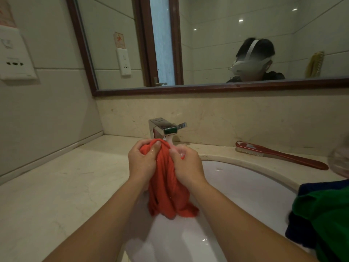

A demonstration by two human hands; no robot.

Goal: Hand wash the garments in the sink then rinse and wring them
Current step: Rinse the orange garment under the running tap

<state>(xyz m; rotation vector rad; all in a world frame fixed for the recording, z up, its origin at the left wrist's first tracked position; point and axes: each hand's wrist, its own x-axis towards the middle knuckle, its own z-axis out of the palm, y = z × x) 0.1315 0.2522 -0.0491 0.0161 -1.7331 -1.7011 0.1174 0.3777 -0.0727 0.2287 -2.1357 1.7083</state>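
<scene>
Both hands clutch a bunched red garment at its top, the left hand and right hand curled around it side by side. It hangs into the white sink under the running chrome tap. Green and navy garments lie at the sink's right edge; a red brush rests on the counter.

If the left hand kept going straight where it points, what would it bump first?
Probably the faucet, just beyond the left hand, which grips the red garment; depth is hard to judge.
</scene>
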